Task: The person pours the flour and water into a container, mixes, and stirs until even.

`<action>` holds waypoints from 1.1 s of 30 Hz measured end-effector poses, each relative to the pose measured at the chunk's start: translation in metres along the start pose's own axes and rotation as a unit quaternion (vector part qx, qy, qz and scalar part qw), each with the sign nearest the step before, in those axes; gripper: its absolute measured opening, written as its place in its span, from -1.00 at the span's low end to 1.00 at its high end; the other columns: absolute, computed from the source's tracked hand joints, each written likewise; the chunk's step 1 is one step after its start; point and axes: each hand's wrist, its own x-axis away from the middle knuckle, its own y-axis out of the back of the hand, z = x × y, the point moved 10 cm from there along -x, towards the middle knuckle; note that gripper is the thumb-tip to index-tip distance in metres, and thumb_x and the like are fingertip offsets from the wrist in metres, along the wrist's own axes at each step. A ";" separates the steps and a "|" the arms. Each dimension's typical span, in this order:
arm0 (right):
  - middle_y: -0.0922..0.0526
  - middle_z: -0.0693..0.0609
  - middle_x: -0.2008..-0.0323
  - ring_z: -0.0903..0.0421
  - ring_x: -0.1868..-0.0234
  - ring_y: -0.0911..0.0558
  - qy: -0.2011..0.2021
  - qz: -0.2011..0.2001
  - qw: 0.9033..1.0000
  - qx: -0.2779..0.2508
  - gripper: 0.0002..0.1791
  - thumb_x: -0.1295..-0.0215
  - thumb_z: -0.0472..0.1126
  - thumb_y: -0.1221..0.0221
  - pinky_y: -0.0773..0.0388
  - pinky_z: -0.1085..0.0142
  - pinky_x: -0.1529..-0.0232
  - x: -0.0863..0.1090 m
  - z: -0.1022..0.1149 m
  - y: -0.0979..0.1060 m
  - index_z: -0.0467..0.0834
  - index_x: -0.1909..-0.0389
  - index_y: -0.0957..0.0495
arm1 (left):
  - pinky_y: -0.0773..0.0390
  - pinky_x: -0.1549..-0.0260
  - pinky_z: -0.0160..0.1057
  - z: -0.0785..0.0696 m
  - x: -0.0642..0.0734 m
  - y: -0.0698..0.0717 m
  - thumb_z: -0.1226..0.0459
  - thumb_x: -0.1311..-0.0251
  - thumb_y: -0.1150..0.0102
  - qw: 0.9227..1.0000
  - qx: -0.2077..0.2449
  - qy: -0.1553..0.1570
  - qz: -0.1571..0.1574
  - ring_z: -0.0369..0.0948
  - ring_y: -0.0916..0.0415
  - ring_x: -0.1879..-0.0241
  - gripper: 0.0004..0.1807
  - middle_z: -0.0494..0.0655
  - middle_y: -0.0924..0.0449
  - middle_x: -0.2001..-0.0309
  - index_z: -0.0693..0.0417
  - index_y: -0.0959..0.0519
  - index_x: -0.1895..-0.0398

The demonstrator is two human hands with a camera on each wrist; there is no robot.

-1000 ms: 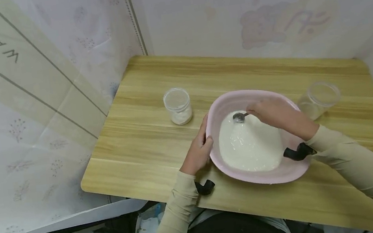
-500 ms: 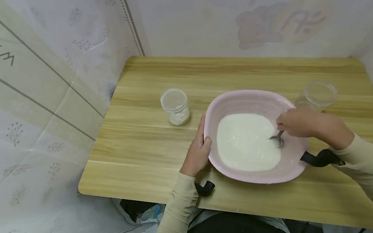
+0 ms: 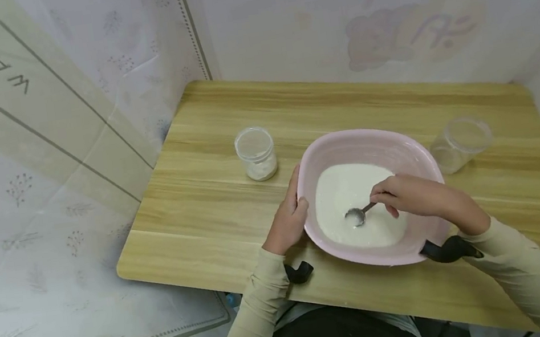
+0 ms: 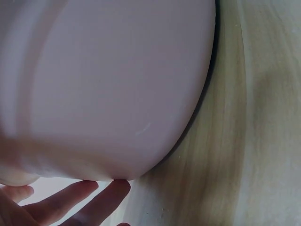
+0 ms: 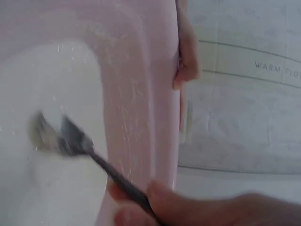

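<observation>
A pink basin point(image 3: 391, 143) holds a smooth white liquid point(image 3: 340, 187). My right hand point(image 3: 411, 195) reaches over the basin's right side and pinches the dark handle of a metal spoon point(image 3: 356, 216) between thumb and fingers. The spoon's bowl dips at the surface of the liquid; it looks blurred in the right wrist view. My left hand point(image 3: 286, 221) holds the basin at its left side, thumb at the rim. In the left wrist view, its fingertips point(image 4: 120, 187) press on the basin's outer wall, low near the table.
A clear jar point(image 3: 256, 153) with white powder at its bottom stands left of the basin. Another clear container point(image 3: 461, 144) is right of it, close by my right forearm. The wooden table point(image 3: 193, 214) is bordered by printed curtains point(image 3: 281, 28).
My right hand has swept the spoon from the basin's far side to its right wall, then back left to the middle of the liquid. My left hand keeps its place on the basin.
</observation>
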 end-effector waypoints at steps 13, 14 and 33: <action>-0.68 0.02 0.61 0.15 0.64 -0.38 -0.066 -0.079 0.995 -0.011 -0.64 -0.64 -0.20 0.04 -0.32 0.33 0.57 -0.032 -0.045 0.049 -0.32 0.07 -0.69 | -0.48 -0.34 0.11 0.003 -0.002 -0.001 0.21 -0.48 0.27 1.000 -0.003 0.010 -0.007 -0.03 -0.43 -0.38 -0.20 -0.31 0.02 -0.69 -0.59 0.18 -0.68; -0.69 0.00 0.59 0.14 0.63 -0.41 -0.060 -0.079 0.995 -0.010 -0.64 -0.64 -0.19 0.04 -0.34 0.33 0.57 -0.036 -0.044 0.050 -0.31 0.06 -0.70 | -0.47 -0.36 0.12 -0.002 -0.001 0.000 0.24 -0.49 0.27 1.000 -0.001 0.012 -0.003 0.00 -0.42 -0.39 -0.20 -0.27 0.03 -0.69 -0.54 0.17 -0.69; -0.70 0.11 0.39 0.34 0.45 -0.34 0.077 0.100 0.991 0.035 -0.74 -0.55 -0.17 -0.14 -0.36 0.41 0.29 -0.046 0.020 -0.012 -0.03 0.27 -0.79 | -0.55 -0.27 0.10 0.006 -0.004 -0.001 0.19 -0.48 0.28 1.000 -0.001 0.012 -0.012 0.01 -0.51 -0.31 -0.21 -0.30 -0.01 -0.68 -0.61 0.16 -0.68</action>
